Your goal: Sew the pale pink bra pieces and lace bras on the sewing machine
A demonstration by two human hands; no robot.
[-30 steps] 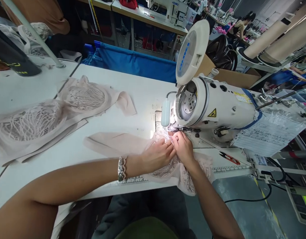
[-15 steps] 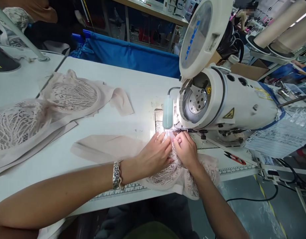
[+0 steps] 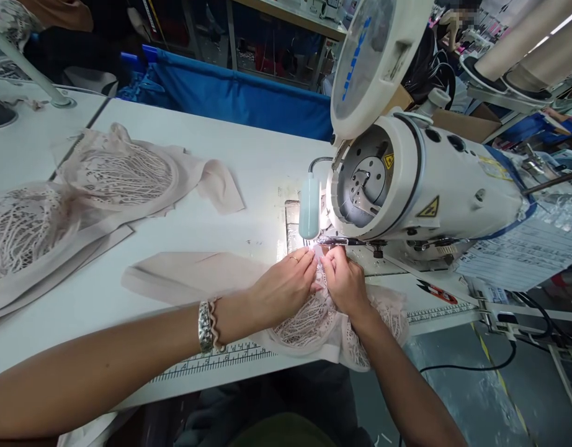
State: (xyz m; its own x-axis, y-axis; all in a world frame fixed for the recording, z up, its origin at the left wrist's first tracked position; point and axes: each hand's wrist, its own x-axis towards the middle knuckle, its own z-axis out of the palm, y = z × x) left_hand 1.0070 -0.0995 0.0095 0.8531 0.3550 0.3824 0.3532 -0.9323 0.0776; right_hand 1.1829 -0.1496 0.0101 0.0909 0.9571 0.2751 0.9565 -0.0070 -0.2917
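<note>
A pale pink lace bra [image 3: 304,326] lies under both hands at the front of a white sewing machine [image 3: 458,180]. My left hand [image 3: 286,288] is closed on the fabric, its fingertips close to the lit needle area. Beside it, my right hand [image 3: 345,279] pinches the same bra just below the presser foot. A small lamp [image 3: 310,208] shines on the stitching spot, where the needle is hidden by glare. One flat beige wing of fabric [image 3: 197,273] stretches left from under my left hand.
Another lace bra [image 3: 123,174] rests on the white table [image 3: 262,155] at left. Red-handled thread snips [image 3: 437,292] lie right of my right hand. A ruler tape [image 3: 216,361] runs along the front edge. Behind the table hangs a blue cloth bin [image 3: 239,93]; a person [image 3: 58,37] sits far left.
The round disc inside the machine's open head has turned. Both hands stay at the needle with the bra, and my right fingers have shifted slightly. The whole view has moved a little.
</note>
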